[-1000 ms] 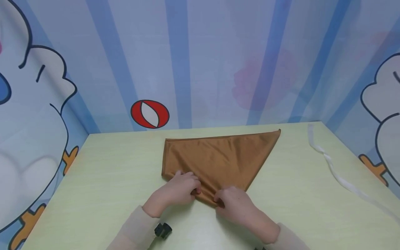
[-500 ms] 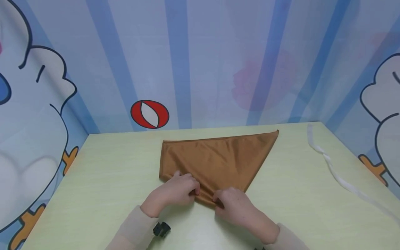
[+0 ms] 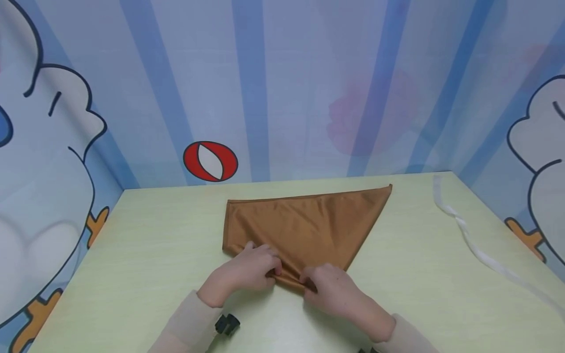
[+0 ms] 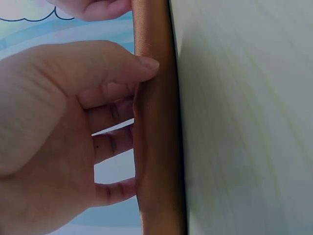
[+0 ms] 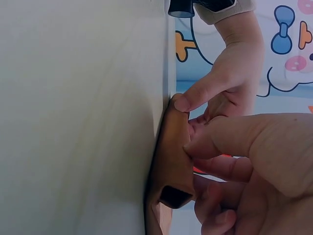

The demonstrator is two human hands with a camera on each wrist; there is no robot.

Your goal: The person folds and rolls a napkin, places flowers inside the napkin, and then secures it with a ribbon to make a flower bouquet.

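A brown satin cloth point(image 3: 304, 225) lies on the table, folded into a four-sided shape with a long point at the far right. Its near edge is turned over into a flat roll point(image 5: 171, 152), whose hollow end shows in the right wrist view. My left hand point(image 3: 247, 269) grips this edge left of its middle, thumb point(image 4: 146, 68) on the near side and fingers over the top. Close to the nearest corner, my right hand point(image 3: 333, 291) pinches the same roll. The fingertips of both hands are partly hidden behind the fabric.
A twisted white ribbon point(image 3: 481, 255) runs along the right side of the pale table point(image 3: 154, 235). Behind and at both sides stand blue walls point(image 3: 291, 98) printed with cartoon figures. A black device point(image 3: 227, 324) sits at my left wrist.
The cloth has slid slightly left and towards me, its far edge coming a little nearer. Both hands keep their hold on the rolled edge and have barely moved.
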